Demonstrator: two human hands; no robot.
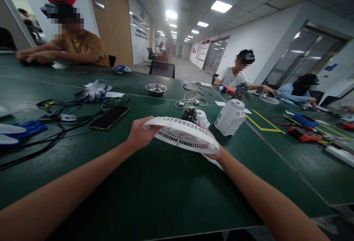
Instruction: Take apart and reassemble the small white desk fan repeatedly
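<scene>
Tilted above the green table, a round white fan grille (182, 136) spans the gap between both hands, with a metal shaft showing at its middle. My left hand (142, 132) is closed on its left rim. My right hand (215, 155) grips the right end from behind and below, its fingers mostly hidden. Beyond the grille shows a dark motor (189, 114) with a white slotted part (202, 118) beside it; whether they are attached to the grille I cannot tell. A white plastic housing (230, 117) stands upright to the right.
Left on the green table (155, 196) lie a phone (110, 117), black cables (59, 123) and work gloves (94, 91). A metal bowl (156, 88) sits further back, near a white cable (190, 100). Rightward is an orange multimeter (304, 134). Several people sit around the table.
</scene>
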